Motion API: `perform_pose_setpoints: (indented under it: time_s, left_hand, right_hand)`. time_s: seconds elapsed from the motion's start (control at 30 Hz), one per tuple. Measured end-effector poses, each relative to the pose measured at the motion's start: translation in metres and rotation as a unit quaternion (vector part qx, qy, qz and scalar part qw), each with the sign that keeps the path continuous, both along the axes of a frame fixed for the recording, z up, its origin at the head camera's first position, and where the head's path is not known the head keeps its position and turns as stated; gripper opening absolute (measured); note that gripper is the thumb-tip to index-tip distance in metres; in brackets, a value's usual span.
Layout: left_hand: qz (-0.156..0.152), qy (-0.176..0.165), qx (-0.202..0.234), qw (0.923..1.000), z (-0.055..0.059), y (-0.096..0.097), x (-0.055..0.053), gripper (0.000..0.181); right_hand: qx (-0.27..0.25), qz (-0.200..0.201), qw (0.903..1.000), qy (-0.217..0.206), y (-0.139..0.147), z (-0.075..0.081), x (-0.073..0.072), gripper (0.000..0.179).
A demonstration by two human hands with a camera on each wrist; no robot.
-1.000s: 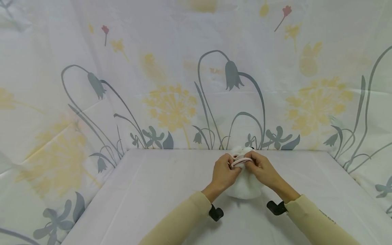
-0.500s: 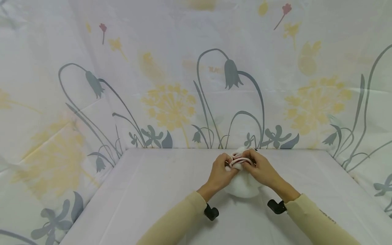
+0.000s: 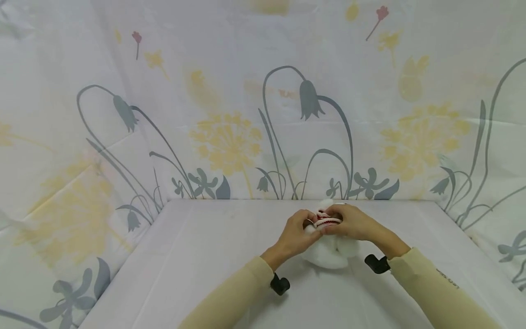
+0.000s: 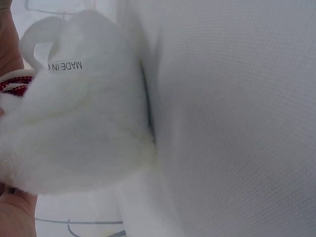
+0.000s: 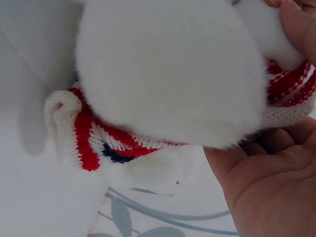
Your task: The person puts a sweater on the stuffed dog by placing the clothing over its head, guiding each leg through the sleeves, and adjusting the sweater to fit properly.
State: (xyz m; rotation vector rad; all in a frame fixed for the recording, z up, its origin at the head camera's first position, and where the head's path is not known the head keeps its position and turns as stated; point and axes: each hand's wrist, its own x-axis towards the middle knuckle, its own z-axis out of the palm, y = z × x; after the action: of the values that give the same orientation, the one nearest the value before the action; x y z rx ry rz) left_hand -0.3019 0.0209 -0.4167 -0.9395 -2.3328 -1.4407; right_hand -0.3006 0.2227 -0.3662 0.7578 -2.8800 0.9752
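Note:
A white plush toy sits on the white surface, its fluffy body bulging below both hands. Round it runs a knitted scarf in red and white; the right wrist view also shows a dark blue patch and one hanging scarf end. My left hand pinches the scarf from the left side. From the right, my right hand grips the scarf, thumb below the band. The thumbs almost meet in front. On the toy's body, the left wrist view shows a label. The toy's far side is mostly hidden.
A white cloth-covered table spreads beneath the toy. Behind it hangs a backdrop printed with grey and yellow flowers. Black wrist mounts stick out below both wrists.
The right hand has turned and shifted slightly down over the scarf, showing more of its back. The left hand stays on the scarf. More red shows on the band.

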Motion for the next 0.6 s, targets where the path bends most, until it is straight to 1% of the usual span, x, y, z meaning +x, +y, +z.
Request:
perform_pose_setpoints:
  time_s: [0.1,0.17,0.2,0.27,0.33,0.4,0.43,0.5,0.57,0.6]
  left_hand:
    - [-0.005,-0.003,-0.002,1.0000,0.001,0.001,0.000,0.020]
    - [-0.009,-0.014,-0.001,0.9999,0.001,0.001,-0.001,0.022]
    - [-0.012,-0.018,-0.003,0.9998,0.001,0.001,-0.002,0.023]
    - [-0.024,-0.027,-0.016,0.9992,0.003,0.000,-0.003,0.032]
    - [-0.036,-0.031,-0.046,0.9978,0.007,-0.001,-0.006,0.046]
    - [-0.050,-0.021,-0.094,0.9941,0.012,-0.001,-0.010,0.053]
    - [-0.059,-0.015,-0.119,0.9910,0.015,-0.001,-0.011,0.054]
    - [-0.075,-0.002,-0.163,0.9837,0.019,-0.001,-0.015,0.048]
    - [-0.086,0.008,-0.192,0.9777,0.021,-0.001,-0.018,0.040]
    - [-0.088,0.008,-0.200,0.9758,0.022,-0.001,-0.019,0.038]
  right_hand:
    - [-0.004,0.001,0.9999,-0.014,0.002,0.002,0.001,0.047]
    - [-0.010,-0.002,0.9998,-0.019,0.003,0.002,0.001,0.042]
    - [-0.013,0.000,0.9997,-0.019,0.003,0.001,0.002,0.039]
    - [-0.018,0.005,0.9996,-0.022,0.003,0.000,0.002,0.035]
    - [-0.025,0.015,0.9994,-0.020,0.003,0.000,0.001,0.033]
    - [-0.036,0.030,0.9987,-0.020,0.003,-0.002,0.001,0.032]
    - [-0.040,0.037,0.9983,-0.019,0.003,-0.003,0.001,0.031]
    - [-0.056,0.057,0.9967,-0.017,0.003,-0.005,0.001,0.029]
    - [-0.072,0.072,0.9947,-0.015,0.003,-0.007,0.001,0.027]
    - [-0.076,0.077,0.9941,-0.012,0.003,-0.008,0.001,0.026]
